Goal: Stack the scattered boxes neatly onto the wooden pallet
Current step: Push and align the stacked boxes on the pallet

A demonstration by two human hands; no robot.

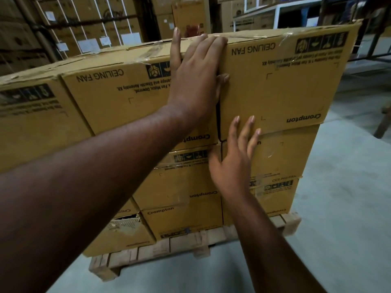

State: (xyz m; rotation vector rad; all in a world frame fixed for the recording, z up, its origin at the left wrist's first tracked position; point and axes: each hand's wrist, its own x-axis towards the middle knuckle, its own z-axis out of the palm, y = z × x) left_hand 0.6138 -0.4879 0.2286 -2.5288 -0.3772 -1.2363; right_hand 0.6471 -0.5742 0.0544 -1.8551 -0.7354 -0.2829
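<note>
Behind the stack you face a wall of brown cardboard cartons bound with white straps [84, 24], several bearing white paper labels. To your upper right stands a white metal shelving frame [279, 9], dim and blurred, with more cartons beside it. Under you lies a pale grey concrete floor [347, 187]. A dark metal rack leg [374, 39] crosses the far right edge.

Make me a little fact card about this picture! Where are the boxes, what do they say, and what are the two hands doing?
boxes: brown cardboard, stacked in layers on the wooden pallet
print: CEILING FAN and Crompton, upside down on the top right box
left hand: flat over the near left corner of the top right box, fingers straight
right hand: flat against the box fronts, fingers spread
floor: grey
behind: more stacked cartons
</note>
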